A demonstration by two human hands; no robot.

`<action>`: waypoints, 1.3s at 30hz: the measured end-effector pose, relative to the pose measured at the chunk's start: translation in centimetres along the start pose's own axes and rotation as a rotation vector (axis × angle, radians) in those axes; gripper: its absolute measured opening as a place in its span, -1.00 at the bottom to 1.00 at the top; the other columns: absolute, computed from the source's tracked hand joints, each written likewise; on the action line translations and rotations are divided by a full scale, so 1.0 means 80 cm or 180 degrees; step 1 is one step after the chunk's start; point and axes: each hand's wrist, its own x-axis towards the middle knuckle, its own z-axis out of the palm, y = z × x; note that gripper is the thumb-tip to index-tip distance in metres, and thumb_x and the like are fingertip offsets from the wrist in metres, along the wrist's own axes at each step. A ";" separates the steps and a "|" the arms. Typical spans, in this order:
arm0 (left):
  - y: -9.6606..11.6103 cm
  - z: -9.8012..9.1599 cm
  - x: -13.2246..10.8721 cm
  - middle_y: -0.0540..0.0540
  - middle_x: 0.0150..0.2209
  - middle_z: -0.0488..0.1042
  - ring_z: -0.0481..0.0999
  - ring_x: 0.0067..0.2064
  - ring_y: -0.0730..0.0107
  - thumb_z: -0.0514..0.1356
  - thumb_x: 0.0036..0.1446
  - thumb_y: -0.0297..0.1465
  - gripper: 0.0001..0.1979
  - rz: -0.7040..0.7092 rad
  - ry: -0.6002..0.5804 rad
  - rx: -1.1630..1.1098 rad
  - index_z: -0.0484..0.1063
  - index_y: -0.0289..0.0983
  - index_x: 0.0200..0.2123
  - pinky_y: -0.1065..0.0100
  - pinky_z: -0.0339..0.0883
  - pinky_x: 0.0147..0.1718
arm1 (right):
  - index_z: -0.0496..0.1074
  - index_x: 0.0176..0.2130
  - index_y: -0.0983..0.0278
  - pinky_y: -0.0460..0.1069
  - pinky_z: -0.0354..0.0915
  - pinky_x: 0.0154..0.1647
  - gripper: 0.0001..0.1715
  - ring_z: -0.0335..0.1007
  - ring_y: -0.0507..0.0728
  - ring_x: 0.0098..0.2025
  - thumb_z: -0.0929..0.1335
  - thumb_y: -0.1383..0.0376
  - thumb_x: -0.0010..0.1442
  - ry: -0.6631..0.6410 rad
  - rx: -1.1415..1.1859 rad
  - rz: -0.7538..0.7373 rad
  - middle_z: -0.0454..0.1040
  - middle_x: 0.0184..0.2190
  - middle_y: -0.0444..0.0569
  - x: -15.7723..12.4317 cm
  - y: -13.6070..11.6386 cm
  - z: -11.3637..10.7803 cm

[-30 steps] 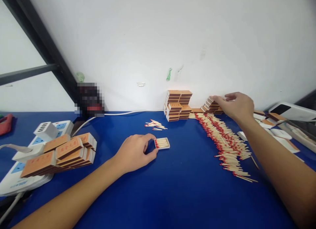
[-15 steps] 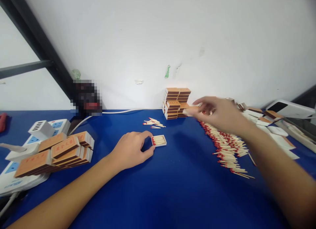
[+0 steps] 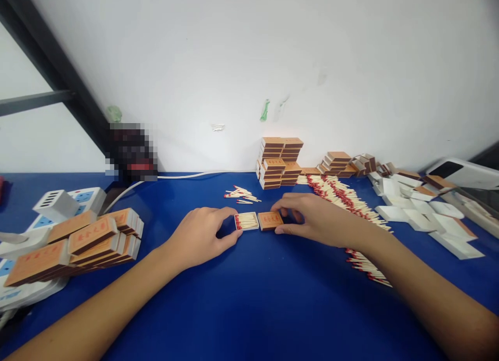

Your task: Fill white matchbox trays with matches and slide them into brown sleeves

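My left hand (image 3: 205, 234) pinches the left end of a small white matchbox tray (image 3: 256, 227) lying on the blue table. Red-headed matches (image 3: 245, 221) fill the tray side by side. Directly to its right lies an orange matchbox sleeve (image 3: 270, 220) with red print on top. My right hand (image 3: 307, 218) grips the sleeve's right end between thumb and fingers. The sleeve's left end sits right up against the tray, and I cannot tell if they touch. A few loose matches (image 3: 241, 195) lie just behind the tray.
Stacked matchboxes (image 3: 281, 153) stand by the wall. A long heap of matches (image 3: 343, 195) runs down the right, beside white trays (image 3: 421, 215). Matchboxes (image 3: 93, 236) rest over a power strip (image 3: 91, 195) at left. A white cable (image 3: 187, 174) follows the wall.
My right hand has come down and left with the orange sleeve, from beside the stacked boxes to the tray's right end. My left hand still holds the tray.
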 end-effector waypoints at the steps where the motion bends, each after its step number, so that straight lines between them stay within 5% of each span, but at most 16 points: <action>1: -0.001 0.000 0.000 0.09 -0.54 0.33 0.32 -0.50 0.39 0.24 0.31 -0.19 -0.66 0.0007 -0.0005 0.0002 0.59 -0.19 0.06 0.34 0.08 -0.42 | 0.56 -0.09 0.19 0.03 0.26 -0.24 -0.71 0.43 0.14 -0.24 0.47 0.07 0.30 0.0007 0.0028 -0.0025 0.55 -0.21 -0.05 0.001 -0.003 0.002; 13: -0.007 -0.006 0.003 0.13 -0.58 0.28 0.26 -0.54 0.46 0.23 0.36 -0.13 -0.61 0.0005 -0.0001 -0.0185 0.59 -0.19 0.12 0.35 0.01 -0.47 | 0.56 -0.01 0.22 0.02 0.29 -0.23 -0.66 0.49 0.15 -0.26 0.47 0.10 0.30 0.0493 0.0043 -0.0224 0.61 -0.23 -0.03 0.002 -0.009 0.012; 22: -0.005 -0.006 0.003 0.16 -0.59 0.21 0.22 -0.55 0.50 0.26 0.35 -0.10 -0.59 0.0091 0.0041 -0.0523 0.60 -0.22 0.10 0.39 -0.01 -0.48 | 0.58 -0.01 0.21 0.01 0.33 -0.26 -0.67 0.50 0.12 -0.30 0.47 0.09 0.31 0.0493 0.0388 -0.0177 0.62 -0.24 -0.05 0.000 -0.023 0.010; 34: 0.004 -0.002 0.001 0.20 -0.59 0.08 0.11 -0.54 0.54 0.48 -0.02 0.10 -0.48 0.0199 -0.0031 -0.0943 0.64 -0.16 -0.15 0.40 -0.06 -0.52 | 0.52 0.17 0.16 0.01 0.36 -0.14 -0.54 0.48 0.13 -0.18 0.45 0.04 0.37 0.0232 0.0851 -0.0679 0.55 -0.13 -0.03 -0.005 -0.050 0.032; 36: 0.006 -0.004 -0.001 0.19 -0.58 0.15 0.18 -0.55 0.53 0.45 0.02 0.12 -0.42 0.0251 0.0132 -0.0699 0.60 -0.18 -0.08 0.41 0.00 -0.52 | 0.52 0.15 0.18 0.03 0.35 -0.12 -0.55 0.49 0.16 -0.15 0.45 0.05 0.37 0.0384 0.0502 -0.0649 0.55 -0.10 0.01 -0.006 -0.045 0.035; 39: 0.019 -0.007 -0.010 0.15 -0.53 0.32 0.29 -0.55 0.50 0.37 0.15 0.03 -0.45 0.0442 0.0928 -0.0236 0.51 -0.27 0.00 0.40 0.14 -0.51 | 0.53 0.04 0.22 0.03 0.31 -0.19 -0.64 0.49 0.17 -0.19 0.45 0.07 0.37 0.0651 0.0054 -0.0435 0.55 -0.13 0.03 -0.003 -0.043 0.039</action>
